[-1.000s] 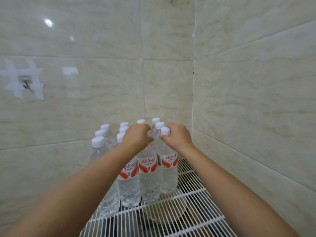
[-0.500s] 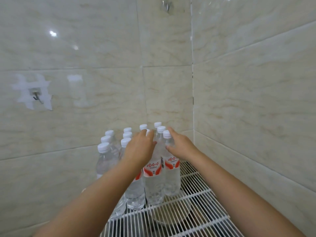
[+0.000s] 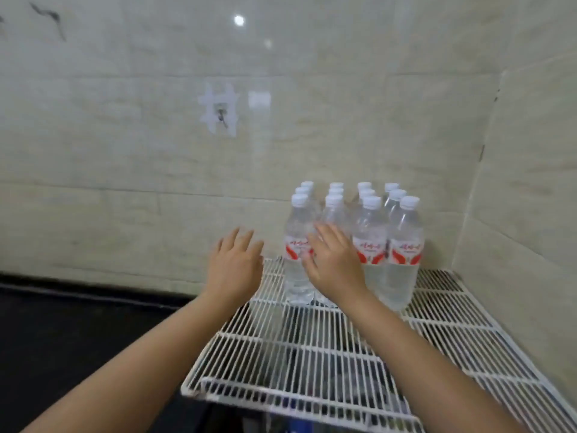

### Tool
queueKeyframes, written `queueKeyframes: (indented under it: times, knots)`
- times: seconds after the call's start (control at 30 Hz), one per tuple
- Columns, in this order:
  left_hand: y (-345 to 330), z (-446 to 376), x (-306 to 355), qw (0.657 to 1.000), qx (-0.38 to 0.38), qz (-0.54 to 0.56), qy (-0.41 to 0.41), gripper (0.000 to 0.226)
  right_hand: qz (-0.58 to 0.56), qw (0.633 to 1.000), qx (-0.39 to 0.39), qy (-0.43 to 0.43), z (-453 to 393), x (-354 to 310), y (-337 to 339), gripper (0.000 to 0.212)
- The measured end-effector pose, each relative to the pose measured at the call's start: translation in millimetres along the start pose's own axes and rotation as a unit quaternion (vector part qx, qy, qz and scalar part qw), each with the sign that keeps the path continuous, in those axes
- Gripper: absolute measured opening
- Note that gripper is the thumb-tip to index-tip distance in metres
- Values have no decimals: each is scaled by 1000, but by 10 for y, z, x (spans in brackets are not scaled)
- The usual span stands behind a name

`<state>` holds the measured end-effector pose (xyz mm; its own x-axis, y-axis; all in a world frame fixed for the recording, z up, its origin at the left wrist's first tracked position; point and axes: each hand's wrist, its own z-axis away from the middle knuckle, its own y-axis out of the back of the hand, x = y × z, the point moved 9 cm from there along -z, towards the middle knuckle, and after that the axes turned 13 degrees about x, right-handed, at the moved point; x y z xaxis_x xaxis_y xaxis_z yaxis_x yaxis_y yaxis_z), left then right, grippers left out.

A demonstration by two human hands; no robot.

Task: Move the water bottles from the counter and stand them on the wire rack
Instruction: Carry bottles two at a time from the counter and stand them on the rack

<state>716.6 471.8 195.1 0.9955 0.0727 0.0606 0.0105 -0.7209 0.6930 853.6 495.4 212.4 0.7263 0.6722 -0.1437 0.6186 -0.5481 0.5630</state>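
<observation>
The water bottles stand upright in a tight block of rows at the back of the wire rack, tucked toward the corner where the two tiled walls meet, caps up and labels facing forward. A second ago both hands were closed round the necks of the front bottles; now they have let go and drawn back. The left hand hangs with fingers spread and slack above the rack's left rear edge, holding nothing. The right hand is likewise spread and empty, in front of the front-row bottles; whether its fingertips brush a label I cannot tell, since the picture is smeared by motion. The view has also swung left and pulled away, so the dark bench beside the rack now shows.

That release suggests the last pair is set down and standing on its own, so this placement looks finished. No bottles show on the visible stretch of bench, though only part of it is in view, so whether more remain cannot be judged.

As for room: the front part of the rack is bare wire, open for another row. The left edge of the rack lies just beside the leftmost bottle, with a drop to the bench beyond it. The right wall sits near the rightmost bottle, leaving a narrow strip there.
</observation>
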Motion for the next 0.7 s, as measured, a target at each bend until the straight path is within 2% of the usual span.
queueKeyframes:
  times: [0.13, 0.33, 0.5, 0.7]
  knots:
    - [270, 549, -1009, 993, -20, -81, 86, 43, -76, 995, -54, 43, 30, -1022, -579, 44]
    - [956, 1660, -2535, 961, -37, -172, 214, 43, -169, 971, -117, 123, 298, -2912, -1340, 50]
    - [1686, 2764, -3886, 916, -51, -224, 329, 43, -221, 938, -166, 208, 760, -4742, -1870, 51]
    - [2596, 4053, -5258, 858, -77, -279, 424, 45, -256, 910, -220, 242, 1400, -6756, -2305, 50]
